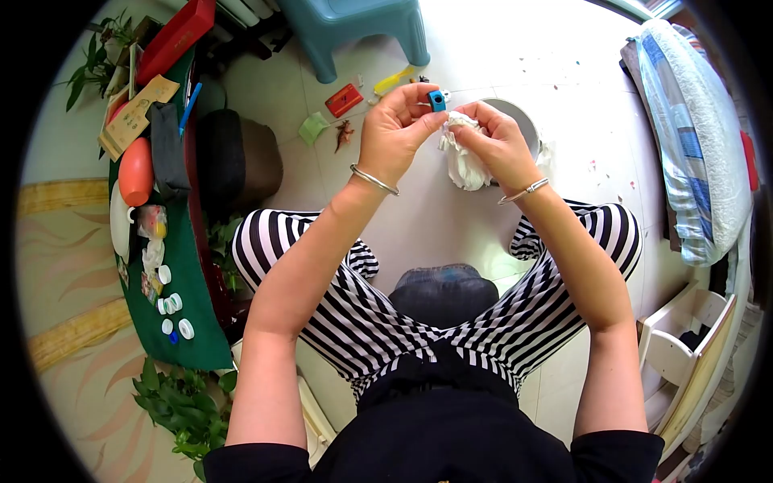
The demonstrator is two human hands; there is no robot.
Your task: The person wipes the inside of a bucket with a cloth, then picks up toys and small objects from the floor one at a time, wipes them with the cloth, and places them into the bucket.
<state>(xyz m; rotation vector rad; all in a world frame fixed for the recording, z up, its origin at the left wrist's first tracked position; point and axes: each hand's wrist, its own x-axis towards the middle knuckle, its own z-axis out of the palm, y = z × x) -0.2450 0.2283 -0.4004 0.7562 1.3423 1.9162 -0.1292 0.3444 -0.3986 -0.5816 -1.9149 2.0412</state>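
Note:
My left hand (398,129) pinches a small blue object (436,101) with a dark round hole, held between thumb and fingertips. Close beside it on the right, my right hand (503,145) grips a crumpled white tissue (465,161) that hangs down from the fingers. The two hands are near each other over the floor, with the tissue's top close to the blue object. Part of a round grey bin (519,117) shows behind my right hand.
A blue stool (354,24) stands ahead. Floor items include a red box (344,101), green paper (313,127) and a yellow object (393,80). Left is a green-covered table (189,322) with bottles and white lids; right, a white drawer unit (672,346).

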